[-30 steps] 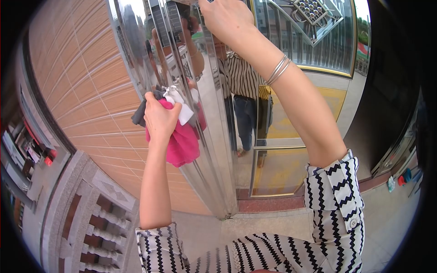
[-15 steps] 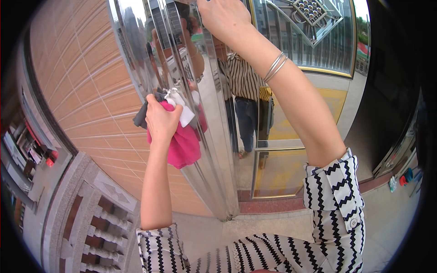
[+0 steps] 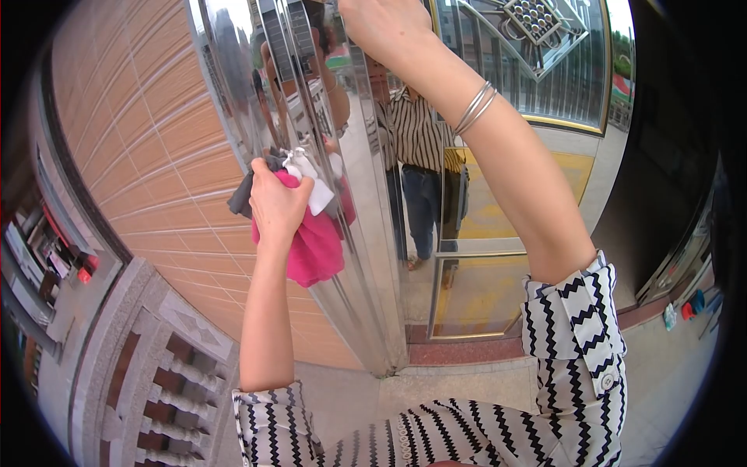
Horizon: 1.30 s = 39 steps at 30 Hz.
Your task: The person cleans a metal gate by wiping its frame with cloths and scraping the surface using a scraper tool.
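My left hand (image 3: 276, 198) is closed around a bunch of cloths held against the shiny metal door frame (image 3: 381, 303). A pink cloth (image 3: 315, 249) hangs down below the fingers. Bunched at the top of the grip are a white cloth (image 3: 311, 191) and a dark grey cloth (image 3: 241, 196). Reaching up to the top edge of the view, my right hand (image 3: 385, 27) is near the upper part of the metal frame. Its fingers are cut off by the picture edge, so what they hold or touch does not show.
An orange tiled wall (image 3: 148, 148) stands left of the frame, above a stone balustrade (image 3: 132, 350). To the right is a mirror-like door with yellow panels (image 3: 475, 296) and a barred window (image 3: 545, 86). A reddish sill (image 3: 467, 352) runs along its foot.
My right forearm has shifted very slightly to the right. My left hand and the cloths have hardly moved.
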### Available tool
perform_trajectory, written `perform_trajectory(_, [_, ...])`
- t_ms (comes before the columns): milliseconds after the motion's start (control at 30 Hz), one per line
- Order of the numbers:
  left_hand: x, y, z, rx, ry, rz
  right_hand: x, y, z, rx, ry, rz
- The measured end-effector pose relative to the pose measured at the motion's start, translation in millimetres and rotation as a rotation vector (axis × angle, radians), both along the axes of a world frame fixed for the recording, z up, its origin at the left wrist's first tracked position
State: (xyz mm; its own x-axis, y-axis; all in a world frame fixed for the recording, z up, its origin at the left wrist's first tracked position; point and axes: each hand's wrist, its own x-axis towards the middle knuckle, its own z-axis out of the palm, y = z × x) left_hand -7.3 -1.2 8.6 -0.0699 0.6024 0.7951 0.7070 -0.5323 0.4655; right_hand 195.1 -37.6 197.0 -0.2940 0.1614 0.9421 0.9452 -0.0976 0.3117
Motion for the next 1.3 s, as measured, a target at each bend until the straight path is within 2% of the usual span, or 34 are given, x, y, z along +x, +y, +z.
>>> perform_trajectory(767, [0.2,2.4,-2.8,0.048,0.011,0.033,2.2,-5.3,8.6,-0.077,0.019,0.054])
perform_trajectory(867, [0.6,-1.8,0.4,-0.025,-0.002,0.011,2.1,-1.6,9.1,-0.031,0.044,0.092])
perform_trajectory(1300, [1.0,1.2,-1.8,0.014,0.004,0.012,6.0,-4.5,10.2,-0.073,0.001,0.047])
